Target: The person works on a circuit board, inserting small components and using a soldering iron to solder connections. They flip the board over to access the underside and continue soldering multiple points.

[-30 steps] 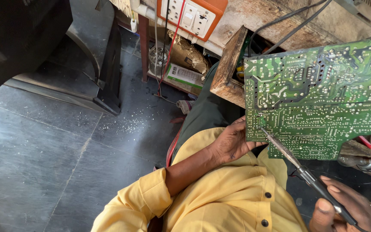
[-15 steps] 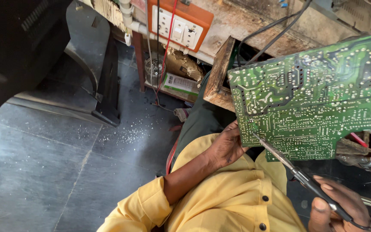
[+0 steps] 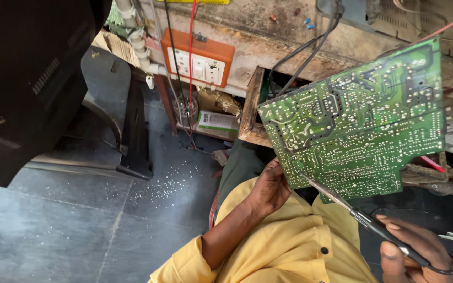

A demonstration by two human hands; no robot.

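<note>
The left hand (image 3: 269,189) grips the lower left corner of a green circuit board (image 3: 360,118), which stands tilted with its solder side to the camera. The right hand (image 3: 418,256), to the right of and below the left hand, holds a soldering iron (image 3: 365,219) by its black handle. The metal tip touches the board just beside the left hand. Above the left hand is an orange switch box (image 3: 199,57).
</note>
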